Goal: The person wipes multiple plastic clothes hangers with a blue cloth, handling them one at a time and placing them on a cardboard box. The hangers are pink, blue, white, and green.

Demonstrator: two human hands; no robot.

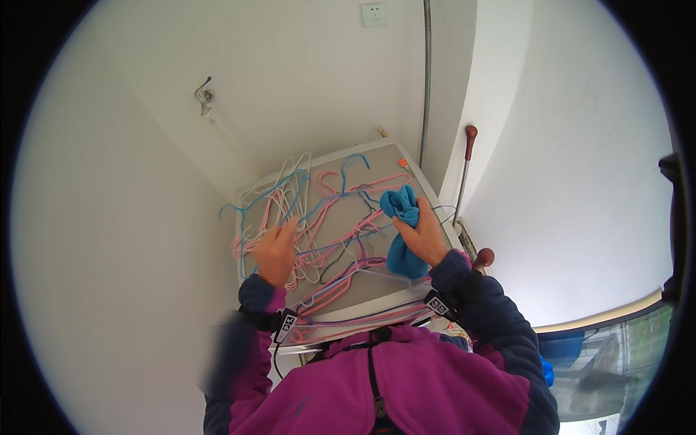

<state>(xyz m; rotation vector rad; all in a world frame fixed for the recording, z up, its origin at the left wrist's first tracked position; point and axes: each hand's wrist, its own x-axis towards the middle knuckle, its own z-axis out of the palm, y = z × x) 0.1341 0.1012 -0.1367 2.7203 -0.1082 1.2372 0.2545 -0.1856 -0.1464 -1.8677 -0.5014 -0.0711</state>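
My right hand [427, 234] grips a bunched blue cloth [405, 253], with folds bulging above the thumb and a length hanging below. A blue clothes hanger [343, 191] stretches between my hands, its hook pointing up and away from me. My left hand [274, 253], slightly blurred, is closed at the hanger's left corner and hides it. The hanger's right end reaches the cloth, and the cloth hides how they meet. Under my hands, pink hangers [375, 184], white hangers [312, 231] and another blue hanger [243, 209] lie tangled on a grey-topped surface [375, 296] with a white rim.
More hangers [370, 318] crowd the near edge by my body. Walls rise behind and left, with a tap [205, 98], a socket [374, 14] and a grey pipe [427, 81]. At right stand a rod with a dark red handle [471, 141] and a dark red knob [484, 258].
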